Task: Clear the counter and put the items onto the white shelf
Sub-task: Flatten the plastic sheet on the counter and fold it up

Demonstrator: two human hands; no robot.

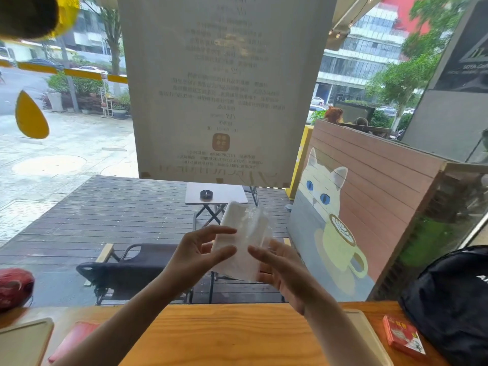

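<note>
Two hands raised at centre frame above the wooden counter (pixel 224 336). One white packet in clear wrap (pixel 244 243) is held upright between them, well clear of the counter. Left hand (pixel 196 256): fingers curled round the packet's left edge, gripping it. Right hand (pixel 284 270): fingers extended against the packet's right side; firm grip cannot be confirmed. On the counter: one red box (pixel 404 338) lower right, one black bag (pixel 454 299) beside it, one red pad (pixel 72 339) lower left.
</note>
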